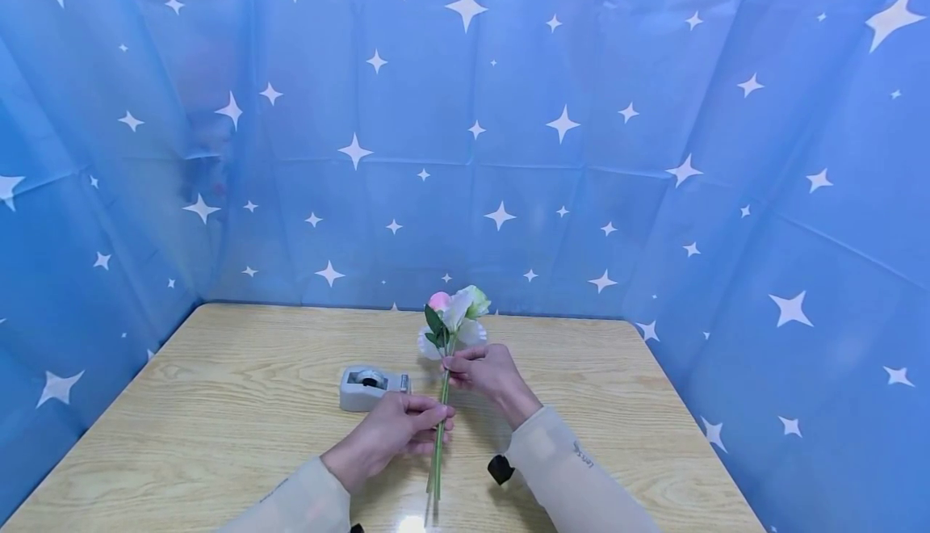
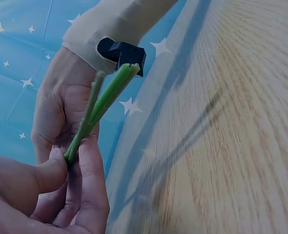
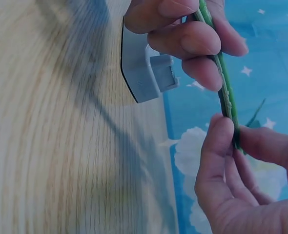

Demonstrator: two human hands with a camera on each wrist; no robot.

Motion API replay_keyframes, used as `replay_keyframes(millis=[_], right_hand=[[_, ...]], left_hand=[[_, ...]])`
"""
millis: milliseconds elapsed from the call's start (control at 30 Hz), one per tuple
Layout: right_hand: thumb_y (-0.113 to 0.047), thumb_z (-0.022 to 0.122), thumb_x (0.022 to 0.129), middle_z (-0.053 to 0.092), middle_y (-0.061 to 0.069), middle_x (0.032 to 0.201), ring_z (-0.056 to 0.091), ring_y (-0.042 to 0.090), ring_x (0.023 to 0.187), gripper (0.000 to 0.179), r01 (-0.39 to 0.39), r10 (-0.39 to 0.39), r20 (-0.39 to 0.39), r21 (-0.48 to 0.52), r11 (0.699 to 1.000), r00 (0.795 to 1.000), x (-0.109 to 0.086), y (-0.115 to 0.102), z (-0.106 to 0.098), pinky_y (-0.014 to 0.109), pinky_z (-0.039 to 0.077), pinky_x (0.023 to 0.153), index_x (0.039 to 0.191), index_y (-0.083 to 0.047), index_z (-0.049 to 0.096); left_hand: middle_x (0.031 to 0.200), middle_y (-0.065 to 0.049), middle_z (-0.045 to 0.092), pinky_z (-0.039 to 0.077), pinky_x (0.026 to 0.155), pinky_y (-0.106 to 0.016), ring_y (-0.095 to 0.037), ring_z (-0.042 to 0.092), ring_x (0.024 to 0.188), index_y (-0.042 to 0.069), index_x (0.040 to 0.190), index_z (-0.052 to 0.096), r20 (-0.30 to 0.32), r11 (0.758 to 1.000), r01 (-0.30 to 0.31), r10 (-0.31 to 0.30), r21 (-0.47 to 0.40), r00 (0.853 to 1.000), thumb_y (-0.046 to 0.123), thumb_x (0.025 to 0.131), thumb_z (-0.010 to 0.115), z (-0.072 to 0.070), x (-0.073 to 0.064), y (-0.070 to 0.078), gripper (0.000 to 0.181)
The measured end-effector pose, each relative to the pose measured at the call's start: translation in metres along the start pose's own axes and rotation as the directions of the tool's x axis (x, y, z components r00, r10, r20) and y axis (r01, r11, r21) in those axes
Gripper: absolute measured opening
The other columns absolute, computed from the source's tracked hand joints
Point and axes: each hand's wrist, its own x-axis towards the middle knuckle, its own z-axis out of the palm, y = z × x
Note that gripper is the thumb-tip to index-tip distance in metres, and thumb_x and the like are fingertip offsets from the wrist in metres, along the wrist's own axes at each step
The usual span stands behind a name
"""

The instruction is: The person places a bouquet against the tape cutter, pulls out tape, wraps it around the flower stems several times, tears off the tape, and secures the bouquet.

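Note:
A small bunch of flowers with white, pink and pale green blooms (image 1: pixel 458 312) and dark leaves is held up over the table. My left hand (image 1: pixel 400 430) pinches its green stems (image 1: pixel 437 468) about midway, between thumb and fingers. Higher up, just below the blooms, my right hand (image 1: pixel 488 375) pinches the same stems with thumb and forefinger. The cut stem ends (image 2: pixel 127 70) stick out below the left hand, splayed slightly apart. In the right wrist view the stems (image 3: pixel 227 92) run from one hand to the other, with the white blooms (image 3: pixel 190 151) blurred behind.
A grey tape dispenser (image 1: pixel 356 397) with a roll stands on the wooden table (image 1: pixel 240 404), just beyond and left of my left hand. Blue curtains (image 1: pixel 465 113) with white stars hang behind the table and along both sides.

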Motion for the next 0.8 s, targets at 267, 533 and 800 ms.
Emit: replay_keyframes(millis=[267, 533, 800], right_hand=[[-0.01, 0.082, 0.11, 0.087, 0.026, 0.122, 0.081, 0.013, 0.089, 0.021, 0.013, -0.013, 0.017, -0.004, 1.0, 1.0, -0.0007, 0.0031, -0.0011, 0.025, 0.072, 0.084, 0.124, 0.006, 0.083], [-0.01, 0.08, 0.111, 0.087, 0.027, 0.12, 0.083, 0.012, 0.087, 0.021, 0.026, -0.025, 0.016, -0.023, 0.999, 1.0, -0.0034, 0.0026, -0.0012, 0.029, 0.073, 0.089, 0.122, 0.007, 0.084], [-0.01, 0.081, 0.111, 0.084, 0.016, 0.105, 0.083, 0.015, 0.084, 0.021, 0.043, -0.044, -0.012, -0.04, 0.998, 0.999, -0.006, 0.001, -0.001, 0.032, 0.075, 0.087, 0.122, 0.008, 0.084]], left_hand=[[0.109, -0.013, 0.091, 0.074, 0.078, -0.03, -0.014, 0.087, 0.092, -0.005, 0.129, 0.085, -0.051, 0.999, -0.015, 0.017, 0.045, 0.999, 0.021, 0.114, 0.08, 0.0017, 0.0017, -0.0012, 0.031], [0.104, -0.016, 0.09, 0.074, 0.076, -0.031, -0.014, 0.087, 0.088, -0.008, 0.125, 0.085, -0.076, 0.996, -0.041, 0.048, 0.085, 0.996, 0.021, 0.114, 0.08, 0.0032, 0.0006, -0.0013, 0.031], [0.098, -0.017, 0.089, 0.073, 0.071, -0.028, -0.014, 0.085, 0.082, -0.009, 0.123, 0.085, -0.114, 0.993, -0.064, 0.076, 0.104, 0.991, 0.018, 0.113, 0.081, 0.0061, 0.0001, -0.0012, 0.03]])
